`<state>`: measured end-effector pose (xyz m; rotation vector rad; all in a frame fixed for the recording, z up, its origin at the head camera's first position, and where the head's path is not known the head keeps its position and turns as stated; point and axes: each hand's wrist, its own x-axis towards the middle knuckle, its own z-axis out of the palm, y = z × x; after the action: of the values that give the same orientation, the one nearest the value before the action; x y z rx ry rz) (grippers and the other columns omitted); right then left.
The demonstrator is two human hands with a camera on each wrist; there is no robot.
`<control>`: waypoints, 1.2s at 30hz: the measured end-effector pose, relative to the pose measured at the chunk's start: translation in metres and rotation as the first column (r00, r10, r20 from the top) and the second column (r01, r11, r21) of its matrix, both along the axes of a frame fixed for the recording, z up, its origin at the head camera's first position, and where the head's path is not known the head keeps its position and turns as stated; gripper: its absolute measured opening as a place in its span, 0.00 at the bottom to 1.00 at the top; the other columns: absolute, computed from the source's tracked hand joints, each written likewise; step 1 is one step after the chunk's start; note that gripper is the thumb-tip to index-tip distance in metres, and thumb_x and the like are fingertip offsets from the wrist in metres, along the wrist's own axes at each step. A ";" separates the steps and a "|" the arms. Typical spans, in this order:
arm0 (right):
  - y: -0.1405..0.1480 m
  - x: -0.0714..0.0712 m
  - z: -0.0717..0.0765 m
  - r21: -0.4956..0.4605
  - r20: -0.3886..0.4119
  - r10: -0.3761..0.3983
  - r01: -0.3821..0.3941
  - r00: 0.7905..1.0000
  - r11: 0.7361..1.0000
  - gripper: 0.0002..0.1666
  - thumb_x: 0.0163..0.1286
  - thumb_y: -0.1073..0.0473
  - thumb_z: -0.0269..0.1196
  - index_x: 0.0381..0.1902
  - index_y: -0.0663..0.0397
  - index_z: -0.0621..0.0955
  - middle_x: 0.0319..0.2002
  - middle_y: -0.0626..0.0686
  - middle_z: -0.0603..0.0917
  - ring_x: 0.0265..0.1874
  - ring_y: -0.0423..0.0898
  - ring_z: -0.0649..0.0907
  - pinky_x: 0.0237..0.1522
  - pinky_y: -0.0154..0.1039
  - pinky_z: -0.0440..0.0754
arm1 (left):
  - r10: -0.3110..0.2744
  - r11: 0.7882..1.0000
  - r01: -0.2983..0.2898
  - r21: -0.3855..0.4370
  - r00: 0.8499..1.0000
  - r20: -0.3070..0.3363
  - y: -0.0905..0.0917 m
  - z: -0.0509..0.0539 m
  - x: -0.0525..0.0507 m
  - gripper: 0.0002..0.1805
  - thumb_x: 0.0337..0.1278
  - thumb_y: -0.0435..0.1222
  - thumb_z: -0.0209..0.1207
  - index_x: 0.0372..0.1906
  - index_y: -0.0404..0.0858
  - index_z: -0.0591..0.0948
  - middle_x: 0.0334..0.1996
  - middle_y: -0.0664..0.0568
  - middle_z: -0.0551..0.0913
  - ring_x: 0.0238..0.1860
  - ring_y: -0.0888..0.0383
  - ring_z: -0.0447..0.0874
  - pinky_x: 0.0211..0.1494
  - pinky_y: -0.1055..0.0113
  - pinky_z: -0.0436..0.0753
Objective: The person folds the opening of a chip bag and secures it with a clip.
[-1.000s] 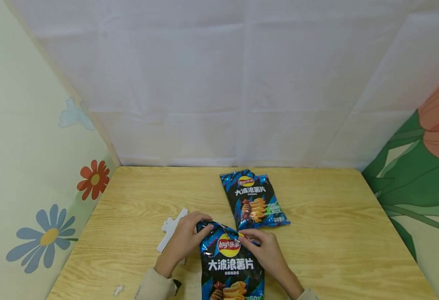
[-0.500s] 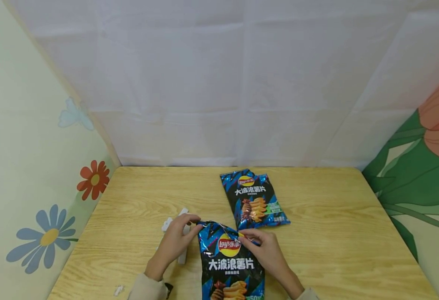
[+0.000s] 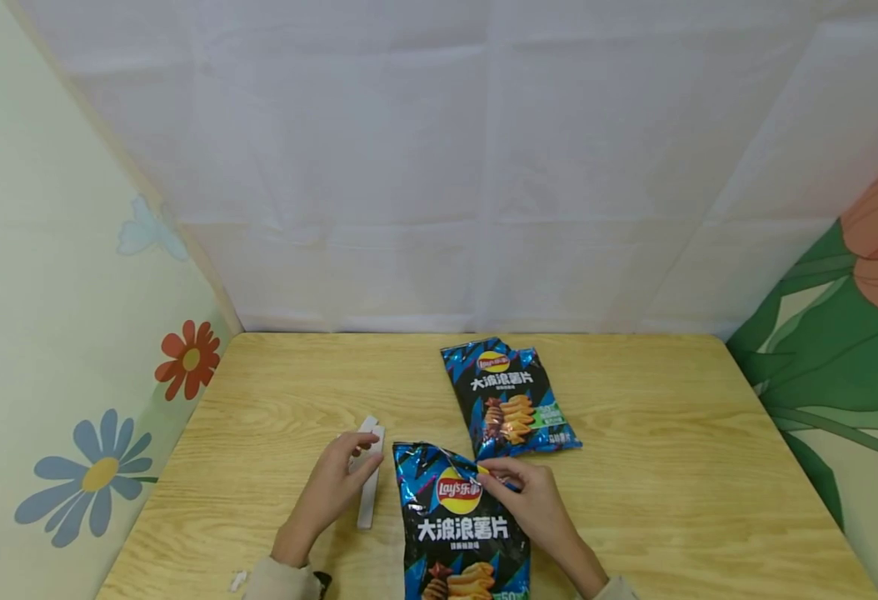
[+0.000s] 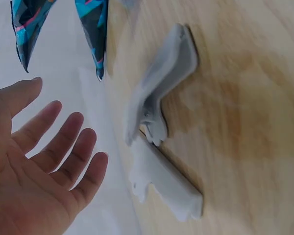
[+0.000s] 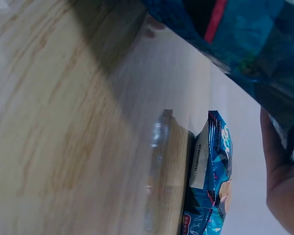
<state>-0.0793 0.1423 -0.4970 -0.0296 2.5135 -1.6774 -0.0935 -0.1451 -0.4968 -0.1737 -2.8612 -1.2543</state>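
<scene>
My right hand [image 3: 531,500] pinches the top edge of a blue and black Lay's potato chip bag [image 3: 465,533], right of its logo. The bag's top is creased and its lower end runs out of the head view. In the right wrist view the held bag [image 5: 250,44] hides part of my right hand [image 5: 281,181]. My left hand [image 3: 330,475] is off the bag, fingers loosely bent. Two white clips lie beneath or beside it: a front clip [image 3: 367,504] and a partly hidden one [image 3: 367,423]. The left wrist view shows my bare palm [image 4: 39,171] and both clips [image 4: 164,68].
Behind the held bag lies a second Lay's bag [image 3: 510,404], with what may be another one partly under it. A small white scrap [image 3: 238,580] sits at the front left of the wooden table [image 3: 671,467]. A white sheet [image 3: 439,167] hangs at the back.
My left hand has let go of the bag's top left corner and moved left and down, over the white clips. The front clip has come into view. My right hand keeps its place.
</scene>
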 end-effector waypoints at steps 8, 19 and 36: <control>0.000 0.000 0.001 -0.005 -0.006 0.007 -0.007 1.000 1.000 0.09 0.63 0.61 0.70 0.42 0.53 0.88 0.37 0.53 0.90 0.33 0.38 0.88 0.37 0.29 0.83 | 0.013 1.000 -0.012 -0.027 0.999 0.035 -0.010 -0.007 0.002 0.17 0.61 0.34 0.65 0.54 0.35 0.82 0.46 0.46 0.83 0.44 0.55 0.79 0.48 0.58 0.81; 0.001 0.000 0.001 0.000 0.003 0.014 -0.014 1.000 1.000 0.09 0.64 0.60 0.69 0.43 0.53 0.88 0.38 0.53 0.90 0.34 0.38 0.88 0.37 0.28 0.82 | 0.033 0.999 -0.031 -0.029 0.998 0.057 -0.018 -0.016 0.002 0.17 0.56 0.30 0.67 0.51 0.32 0.82 0.40 0.45 0.81 0.41 0.55 0.79 0.41 0.66 0.78; 0.001 0.000 -0.001 0.011 -0.013 0.016 -0.016 1.000 1.000 0.09 0.64 0.60 0.69 0.42 0.51 0.88 0.37 0.52 0.90 0.33 0.37 0.87 0.37 0.29 0.82 | 0.045 0.991 -0.035 -0.129 0.996 0.082 -0.021 -0.022 -0.003 0.12 0.59 0.30 0.65 0.47 0.30 0.84 0.29 0.52 0.77 0.31 0.60 0.70 0.34 0.69 0.71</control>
<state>-0.0794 0.1434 -0.4976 -0.0607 2.5246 -1.6635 -0.0962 -0.1659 -0.5189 -0.0655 -3.0018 -1.0981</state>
